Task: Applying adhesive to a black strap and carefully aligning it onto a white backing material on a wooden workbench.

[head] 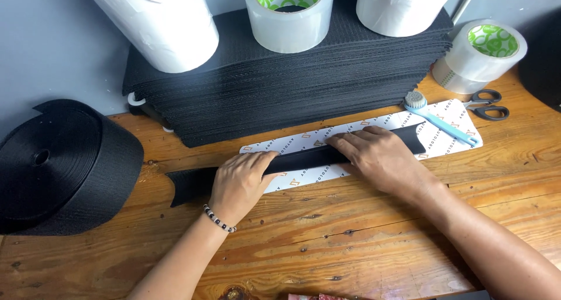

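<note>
At the far left a big roll of black webbing [58,165] lies on the wooden table [350,241], its coil facing up and toward the wall. Just right of it, a long black strip [193,183] stretches across the table, its notched left end bare on the wood and the rest running up and to the right over a white printed card [450,116].

The left hand [239,186], a bead bracelet [219,219] at its wrist, rests palm down on the strip near its left part, fingers curled over the far edge and pressing it flat; it clasps nothing else. The right hand [377,159] lies just beside it to the right, also palm down and spread, fingertips on the strip where it crosses the card. Neither hand lifts the strip; both hold it against the surface. The strip's right end [416,137] pokes out past the right hand, curved at its tip.

Behind the hands sits a thick stack of black sheets [280,89], with two white rolls [158,25] and a tape roll [289,16] standing on top. Further right, a light blue brush [438,121] lies slantwise on the card, a second tape roll [482,54] stands near the stack's corner, and scissors [488,106] lie just in front of that roll.
</note>
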